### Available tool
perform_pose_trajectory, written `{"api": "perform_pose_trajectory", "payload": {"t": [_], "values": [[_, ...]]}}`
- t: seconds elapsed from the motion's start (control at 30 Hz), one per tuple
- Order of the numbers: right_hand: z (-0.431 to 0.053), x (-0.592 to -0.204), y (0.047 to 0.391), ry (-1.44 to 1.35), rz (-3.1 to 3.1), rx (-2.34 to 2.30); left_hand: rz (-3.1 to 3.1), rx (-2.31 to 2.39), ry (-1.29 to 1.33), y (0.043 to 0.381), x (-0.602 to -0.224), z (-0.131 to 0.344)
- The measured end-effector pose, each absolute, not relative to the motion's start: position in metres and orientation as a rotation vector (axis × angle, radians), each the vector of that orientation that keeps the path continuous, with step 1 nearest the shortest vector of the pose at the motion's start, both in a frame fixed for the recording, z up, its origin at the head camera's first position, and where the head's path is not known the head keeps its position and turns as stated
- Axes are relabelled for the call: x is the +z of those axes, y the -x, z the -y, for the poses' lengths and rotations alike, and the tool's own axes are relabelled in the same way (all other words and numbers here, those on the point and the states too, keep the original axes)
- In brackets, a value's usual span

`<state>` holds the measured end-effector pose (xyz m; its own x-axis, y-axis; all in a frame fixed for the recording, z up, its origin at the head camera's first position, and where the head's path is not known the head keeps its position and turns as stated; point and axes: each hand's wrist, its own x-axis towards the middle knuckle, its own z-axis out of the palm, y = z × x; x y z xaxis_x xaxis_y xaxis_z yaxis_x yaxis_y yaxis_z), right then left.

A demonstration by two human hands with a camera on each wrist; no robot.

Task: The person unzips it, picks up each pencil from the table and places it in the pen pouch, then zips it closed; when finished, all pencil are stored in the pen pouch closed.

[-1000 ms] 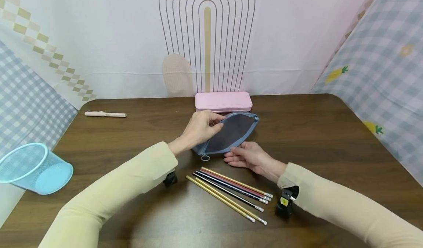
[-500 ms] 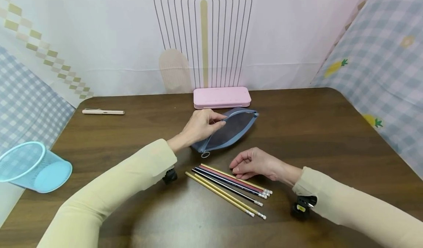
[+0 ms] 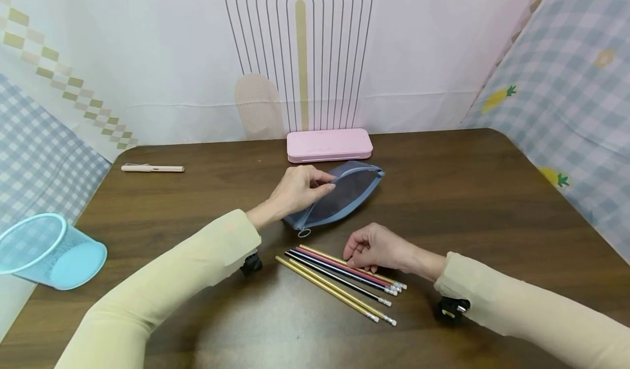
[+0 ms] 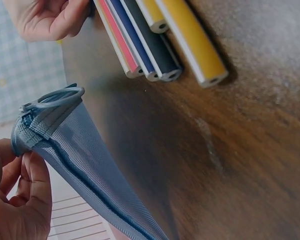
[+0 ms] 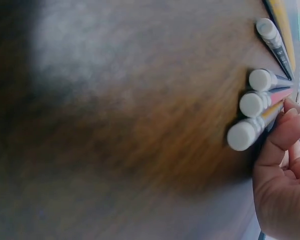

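In the head view, my left hand (image 3: 299,188) pinches the upper rim of a blue mesh zip pouch (image 3: 339,214), whose mouth gapes open. A ring pull hangs at the pouch's near left corner; the left wrist view shows the ring on the pouch (image 4: 95,145) close up. Below the pouch, several pencils (image 3: 339,299) with white erasers lie side by side, in gold, red, dark blue and black. My right hand (image 3: 381,247) pinches the rearmost gold pencil (image 3: 321,253) near its middle. That pencil's eraser (image 5: 241,136) points at the right wrist camera, still beside the others.
Behind the pouch sits a pink case (image 3: 330,146) against the patterned cloth. A pale pen (image 3: 153,168) lies at the back left. At the left edge, a light blue mesh cup (image 3: 74,259) rests on its side on the wooden table (image 3: 236,331).
My right hand has left the pouch's near rim, moved down toward me, and closed its fingertips on the rearmost gold pencil. My left hand keeps its hold on the pouch.
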<state>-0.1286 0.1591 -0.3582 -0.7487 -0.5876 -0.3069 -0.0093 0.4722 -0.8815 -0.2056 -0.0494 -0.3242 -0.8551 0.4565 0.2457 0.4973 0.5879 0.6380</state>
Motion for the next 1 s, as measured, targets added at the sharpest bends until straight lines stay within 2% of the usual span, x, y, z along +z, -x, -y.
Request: {"api": "perform_pose_trajectory", "payload": {"t": [0.47,0.87,1.0], "values": [[-0.158,-0.358,0.13,0.683,-2.278,-1.094,2.761,-1.146,0.808,0.205,-0.326,0.052],[-0.192,-0.348,0.135,0.525,-2.181,-1.242,2.758,-1.147,0.806,0.206,-0.324,0.052],[-0.205,-0.342,0.142,0.388,-2.092,-1.327,2.756,-1.145,0.805,0.206,-0.323,0.053]]}}
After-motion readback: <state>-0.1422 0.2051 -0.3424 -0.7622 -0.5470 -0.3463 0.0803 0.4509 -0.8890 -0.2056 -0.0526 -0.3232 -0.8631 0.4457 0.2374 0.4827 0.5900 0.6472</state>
